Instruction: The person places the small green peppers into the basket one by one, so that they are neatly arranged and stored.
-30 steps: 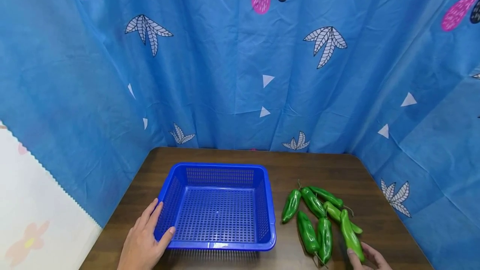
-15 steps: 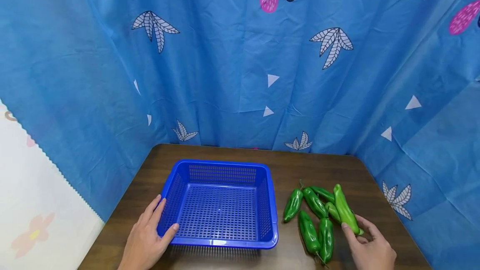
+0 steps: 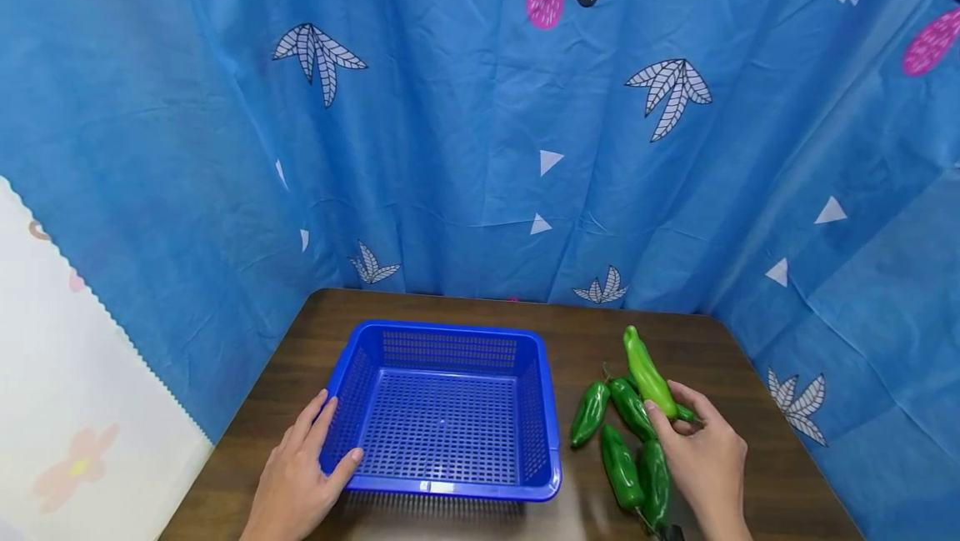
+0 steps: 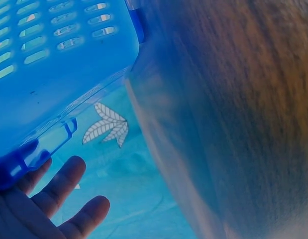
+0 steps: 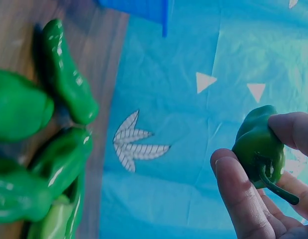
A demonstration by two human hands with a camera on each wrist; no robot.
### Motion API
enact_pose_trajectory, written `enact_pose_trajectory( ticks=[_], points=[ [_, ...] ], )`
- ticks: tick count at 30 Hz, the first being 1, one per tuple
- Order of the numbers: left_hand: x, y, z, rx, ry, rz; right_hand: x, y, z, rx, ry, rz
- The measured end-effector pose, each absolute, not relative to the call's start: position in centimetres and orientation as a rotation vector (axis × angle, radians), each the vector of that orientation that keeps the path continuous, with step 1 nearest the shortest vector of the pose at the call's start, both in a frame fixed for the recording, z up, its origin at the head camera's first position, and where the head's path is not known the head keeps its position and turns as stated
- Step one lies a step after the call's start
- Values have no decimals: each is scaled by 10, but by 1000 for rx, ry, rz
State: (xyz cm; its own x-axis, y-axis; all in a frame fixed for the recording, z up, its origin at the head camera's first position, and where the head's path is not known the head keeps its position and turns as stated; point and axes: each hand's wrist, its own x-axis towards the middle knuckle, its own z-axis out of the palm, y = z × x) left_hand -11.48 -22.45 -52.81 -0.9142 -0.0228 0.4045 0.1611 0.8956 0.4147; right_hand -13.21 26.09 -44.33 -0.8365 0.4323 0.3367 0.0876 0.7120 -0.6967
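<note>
My right hand (image 3: 707,451) pinches a light green pepper (image 3: 647,374) near its stem end, thumb on one side and fingers on the other. The pepper is held up over the pile, and its curved stem (image 5: 278,190) points back toward the palm in the right wrist view. Below and around it lie several dark green peppers (image 3: 621,468), some partly hidden by the hand. On the left, a blue plastic basket (image 3: 442,488) with slotted walls stands with nothing in it. My left hand (image 3: 296,468) rests at its left rim, fingers extended along the outside, thumb at the front corner.
The brown wooden table (image 3: 585,320) carries the basket and peppers. A blue patterned curtain (image 3: 450,149) hangs round its back and sides, with a white flowered cloth (image 3: 82,408) at left. One pepper (image 3: 590,413) lies nearest the basket.
My right hand has picked the light green pepper up from the near right of the pile and carried it away from me and leftward. My left hand stays at the basket rim.
</note>
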Motion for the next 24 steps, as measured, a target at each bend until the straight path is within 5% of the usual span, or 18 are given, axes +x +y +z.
enact_pose_trajectory(
  ticks=[24],
  points=[
    [-115, -231, -527, -100, -2654, -648, -183, 177, -423, 23, -2377, 1240]
  ],
)
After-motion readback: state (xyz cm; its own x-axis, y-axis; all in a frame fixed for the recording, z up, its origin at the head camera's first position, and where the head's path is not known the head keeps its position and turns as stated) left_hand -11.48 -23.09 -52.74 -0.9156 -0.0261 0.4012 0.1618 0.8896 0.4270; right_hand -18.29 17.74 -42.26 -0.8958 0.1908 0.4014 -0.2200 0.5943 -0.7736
